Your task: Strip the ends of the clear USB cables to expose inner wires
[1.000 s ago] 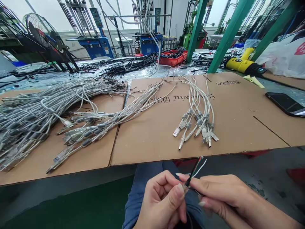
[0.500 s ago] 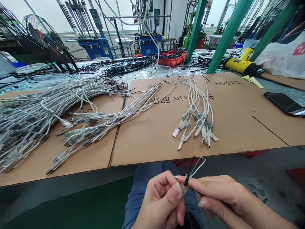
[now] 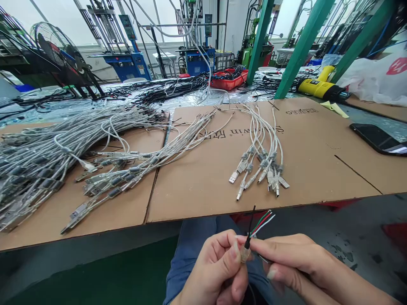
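Observation:
In front of my lap, my left hand [image 3: 219,269] pinches a cable end [image 3: 245,253] with a translucent sleeve between thumb and fingers. Out of its top come a black wire and thin green, red and white wires [image 3: 263,222], fanned up and to the right. My right hand [image 3: 299,258] is closed beside it, its index fingertip touching the cable just below the wires. A thin dark sliver of something [image 3: 264,259] shows between that hand's finger and thumb; its kind cannot be made out.
Cardboard [image 3: 197,186] covers the bench. A large heap of grey USB cables [image 3: 47,156] lies left, a smaller bundle [image 3: 178,144] in the middle, and several cables [image 3: 263,156] to the right. A phone [image 3: 378,137], yellow heat gun [image 3: 321,88] and red tray [image 3: 229,79] lie beyond.
The coloured wires are spread a little wider, with the red one now showing clearly. The black wire tilts slightly left, apart from the others. Both hands have barely moved.

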Tool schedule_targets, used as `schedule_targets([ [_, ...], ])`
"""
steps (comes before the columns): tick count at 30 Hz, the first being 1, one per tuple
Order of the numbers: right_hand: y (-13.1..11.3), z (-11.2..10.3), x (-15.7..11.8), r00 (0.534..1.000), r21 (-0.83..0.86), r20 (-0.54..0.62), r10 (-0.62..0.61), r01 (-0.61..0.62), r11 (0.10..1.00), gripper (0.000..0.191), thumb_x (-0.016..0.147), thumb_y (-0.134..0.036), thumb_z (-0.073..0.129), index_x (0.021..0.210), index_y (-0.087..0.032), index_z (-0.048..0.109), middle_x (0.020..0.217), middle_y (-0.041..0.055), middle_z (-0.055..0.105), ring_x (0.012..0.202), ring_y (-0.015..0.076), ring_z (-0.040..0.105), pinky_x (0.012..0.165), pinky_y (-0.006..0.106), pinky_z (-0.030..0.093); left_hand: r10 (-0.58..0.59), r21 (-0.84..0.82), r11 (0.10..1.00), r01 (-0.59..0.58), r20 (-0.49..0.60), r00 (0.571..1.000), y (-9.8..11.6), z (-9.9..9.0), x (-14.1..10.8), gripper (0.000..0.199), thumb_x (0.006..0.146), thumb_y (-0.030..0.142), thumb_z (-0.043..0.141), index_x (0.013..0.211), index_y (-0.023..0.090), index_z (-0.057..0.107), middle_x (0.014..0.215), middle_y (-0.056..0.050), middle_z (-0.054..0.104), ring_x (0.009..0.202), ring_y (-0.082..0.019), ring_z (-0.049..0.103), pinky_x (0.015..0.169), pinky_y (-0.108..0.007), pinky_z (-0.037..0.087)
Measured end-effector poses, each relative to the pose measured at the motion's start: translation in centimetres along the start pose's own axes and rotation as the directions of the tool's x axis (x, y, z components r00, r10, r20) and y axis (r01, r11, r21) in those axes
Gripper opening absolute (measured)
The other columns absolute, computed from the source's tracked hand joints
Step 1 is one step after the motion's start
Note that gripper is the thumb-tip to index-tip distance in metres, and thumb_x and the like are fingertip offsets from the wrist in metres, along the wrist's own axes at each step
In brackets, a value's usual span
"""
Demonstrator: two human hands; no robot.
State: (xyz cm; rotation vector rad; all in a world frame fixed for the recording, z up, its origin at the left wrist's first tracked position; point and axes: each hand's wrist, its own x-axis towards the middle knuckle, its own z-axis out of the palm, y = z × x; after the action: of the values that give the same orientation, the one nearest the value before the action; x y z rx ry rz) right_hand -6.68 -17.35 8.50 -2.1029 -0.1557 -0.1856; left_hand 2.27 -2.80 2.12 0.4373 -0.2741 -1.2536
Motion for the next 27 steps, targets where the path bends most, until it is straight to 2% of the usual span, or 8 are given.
schedule_targets([
  [3,0.6,0.5,-0.5,0.993,0.022,-0.107,0.052,-0.05,0.999,0.03,0.085,-0.022,0.059,0.114,-0.029,0.063,0.067,-0.001,0.068,0.056,0.0148,0.064,0.052,0.02,0.052,-0.028,-0.049,0.998,0.028,-0.008,1.0,0.3,0.4,0.0,0.021,0.092,0.025,0.038,0.081,0.016,0.052,0.043,0.008,0.045,0.024,0.001,0.02,0.027,-0.008,0.023],
  [6,1.2,1.4,-0.3,0.943,0.055,-0.33,0.036,-0.019,0.998,0.013,0.077,-0.013,0.065,0.084,-0.023,0.065,0.063,-0.0021,0.062,0.049,0.0115,0.055,0.043,0.019,0.043,-0.021,-0.061,0.998,0.021,-0.004,1.0,0.1,0.5,0.1,0.02,0.091,0.026,0.04,0.081,0.016,0.053,0.044,0.009,0.045,0.024,0.002,0.021,0.028,-0.007,0.024],
  [9,1.6,2.5,0.3,0.888,0.222,-0.446,0.112,-0.011,0.975,0.016,0.08,-0.016,0.061,0.064,-0.02,0.058,0.056,-0.003,0.052,0.048,0.0107,0.046,0.045,0.021,0.036,0.005,-0.054,0.999,-0.006,-0.016,1.0,-0.4,0.1,0.4,0.016,0.089,0.028,0.045,0.08,0.016,0.053,0.047,0.006,0.053,0.024,0.002,0.027,0.028,-0.006,0.027],
  [13,1.7,3.0,1.3,0.876,0.402,-0.407,0.258,-0.082,0.912,0.016,0.076,-0.029,0.069,0.067,-0.019,0.06,0.058,-0.0034,0.05,0.049,0.0103,0.038,0.044,0.021,0.031,0.057,0.022,0.998,-0.055,-0.087,0.995,-1.3,-0.2,0.6,0.011,0.079,0.025,0.063,0.08,0.015,0.059,0.058,0.0,0.068,0.028,0.001,0.044,0.027,-0.005,0.031],
  [17,1.8,2.5,2.2,0.886,0.566,-0.306,0.349,-0.125,0.815,0.029,0.081,-0.038,0.063,0.063,-0.017,0.056,0.053,-0.0034,0.047,0.048,0.01,0.039,0.046,0.022,0.032,0.058,0.083,0.996,-0.04,-0.217,0.974,-1.2,0.7,0.5,0.019,0.071,0.026,0.071,0.082,0.012,0.068,0.065,-0.002,0.071,0.042,-0.003,0.059,0.041,-0.012,0.052],
  [23,2.8,2.3,2.2,0.911,0.664,-0.166,0.378,-0.181,0.726,0.038,0.083,-0.052,0.057,0.079,-0.015,0.064,0.054,-0.006,0.04,0.043,0.0058,0.022,0.039,0.019,0.022,0.008,0.007,1.0,-0.006,-0.314,0.949,-0.7,1.7,0.7,0.027,0.057,0.022,0.082,0.069,0.012,0.061,0.053,0.001,0.067,0.039,-0.006,0.059,0.039,-0.017,0.055],
  [25,2.8,2.3,1.6,0.913,0.642,-0.16,0.376,-0.193,0.742,0.042,0.088,-0.054,0.046,0.097,-0.018,0.067,0.061,-0.0027,0.049,0.045,0.0068,0.031,0.042,0.019,0.029,0.01,0.023,1.0,-0.002,-0.379,0.925,-0.5,1.8,0.7,0.03,0.054,0.023,0.084,0.069,0.011,0.06,0.051,0.002,0.065,0.038,-0.005,0.057,0.039,-0.017,0.055],
  [27,2.6,2.1,0.8,0.951,0.509,-0.168,0.259,-0.141,0.849,0.034,0.094,-0.045,0.041,0.113,-0.026,0.063,0.072,0.0002,0.058,0.056,0.0103,0.049,0.054,0.021,0.042,0.034,0.056,0.998,-0.011,-0.433,0.901,-0.2,2.0,0.6,0.032,0.053,0.023,0.084,0.073,0.01,0.063,0.051,0.003,0.063,0.038,-0.005,0.057,0.039,-0.017,0.056],
])
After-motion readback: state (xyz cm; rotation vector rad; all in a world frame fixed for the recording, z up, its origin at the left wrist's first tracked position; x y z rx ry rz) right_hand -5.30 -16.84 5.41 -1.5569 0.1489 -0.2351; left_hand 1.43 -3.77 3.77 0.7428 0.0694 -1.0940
